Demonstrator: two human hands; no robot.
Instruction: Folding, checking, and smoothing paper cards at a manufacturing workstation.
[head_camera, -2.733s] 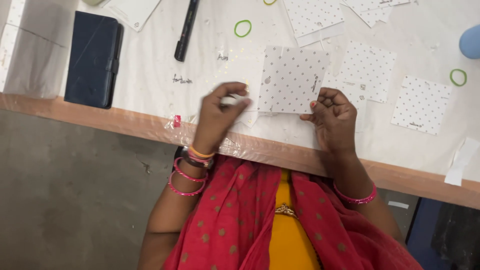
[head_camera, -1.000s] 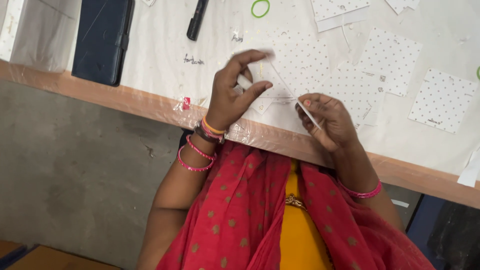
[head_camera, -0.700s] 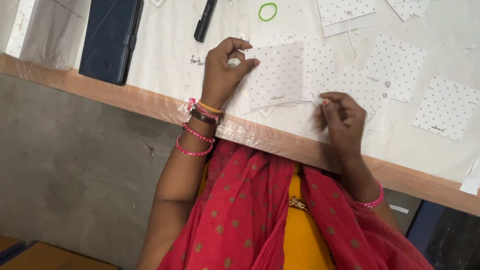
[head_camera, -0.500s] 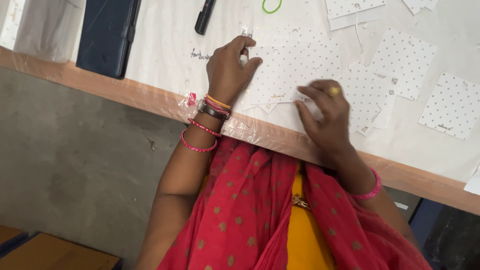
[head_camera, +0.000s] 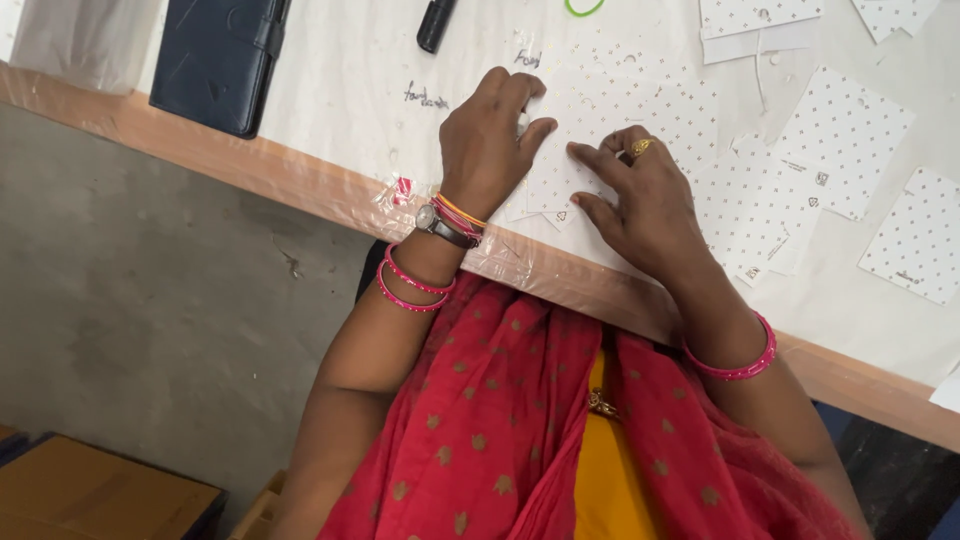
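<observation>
Left hand (head_camera: 490, 140) now lies knuckles-up, fingers curled down on the dotted white card (head_camera: 610, 130) on the worktop (head_camera: 330, 90); right hand (head_camera: 640, 200), spread open, presses it flat instead of lifting.

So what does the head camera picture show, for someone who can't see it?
Two hands, the left hand and right hand, press flat on a white dotted card on a paper-covered table. More dotted cards lie to the right, a dark wallet to the left.
</observation>
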